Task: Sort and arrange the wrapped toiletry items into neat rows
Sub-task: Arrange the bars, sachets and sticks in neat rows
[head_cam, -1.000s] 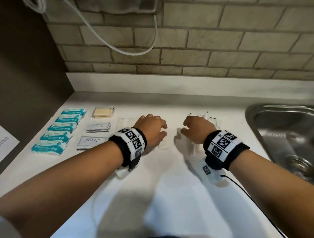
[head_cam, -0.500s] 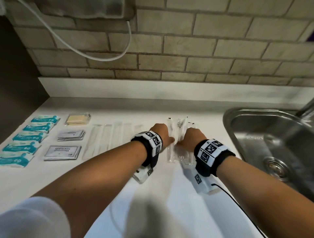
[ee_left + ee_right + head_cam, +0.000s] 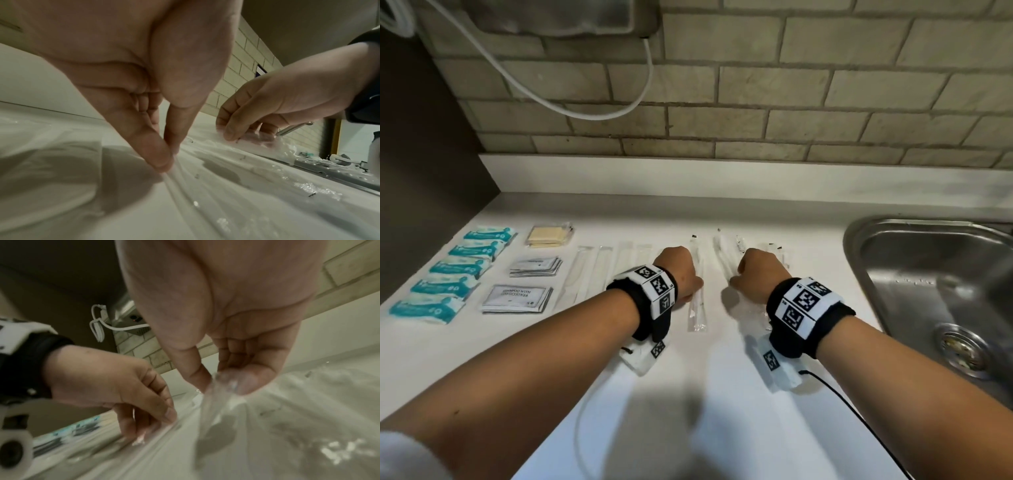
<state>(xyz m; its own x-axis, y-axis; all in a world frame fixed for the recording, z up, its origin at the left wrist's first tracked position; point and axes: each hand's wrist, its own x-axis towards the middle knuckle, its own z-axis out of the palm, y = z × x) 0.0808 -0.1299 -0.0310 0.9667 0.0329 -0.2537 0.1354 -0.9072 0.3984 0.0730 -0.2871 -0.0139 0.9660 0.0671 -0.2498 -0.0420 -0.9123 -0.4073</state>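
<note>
Several long clear-wrapped items lie on the white counter (image 3: pixel 722 394). My left hand (image 3: pixel 688 274) pinches one clear-wrapped item (image 3: pixel 697 301) between thumb and forefinger (image 3: pixel 162 159), low on the counter. My right hand (image 3: pixel 743 274) is just to its right, over a loose pile of the same wrapped items (image 3: pixel 726 253). Its thumb and fingers (image 3: pixel 244 382) pinch a clear wrapper (image 3: pixel 213 402) from that pile. A row of clear-wrapped items (image 3: pixel 602 270) lies left of my left hand.
Teal packets (image 3: pixel 462 270) form a column at far left, beside shampoo sachets (image 3: pixel 517 299), a sachet stack (image 3: pixel 536 267) and a yellow packet (image 3: pixel 549 234). A steel sink (image 3: pixel 935 284) is at the right. A tiled wall (image 3: pixel 756 102) closes the back.
My left hand moved right from the laid-out row to the pile beside my right hand, took hold of one wrapped item and drew it slightly left, apart from the pile.
</note>
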